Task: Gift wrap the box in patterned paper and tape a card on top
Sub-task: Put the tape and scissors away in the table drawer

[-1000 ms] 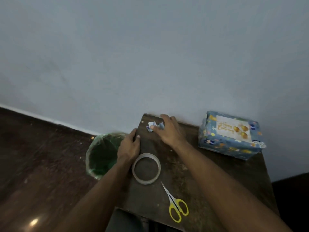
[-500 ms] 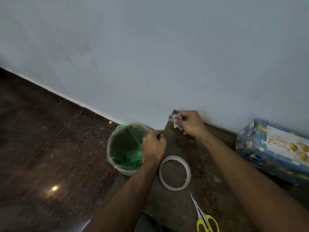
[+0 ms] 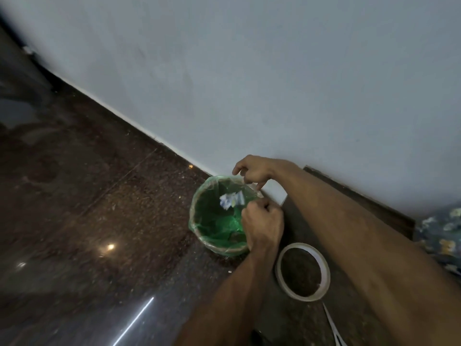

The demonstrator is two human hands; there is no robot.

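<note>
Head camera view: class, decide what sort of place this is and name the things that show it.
Probably a plain room at home: a small dark table against a bare painted wall, a polished stone floor, and a green-lined waste bin beside the table.

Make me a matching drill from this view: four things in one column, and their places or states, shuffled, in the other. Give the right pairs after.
Things
1. paper scrap
2. tape roll
3. bin
4. wrapped box

Places or states
A. lying flat on the table, near the left forearm
B. at the right edge of the picture, only partly in view
C. on the floor beside the table, lined with a green bag
D. over the bin's opening, below the right hand

Pairs: 1-D, 2-A, 3-C, 4-B
</note>
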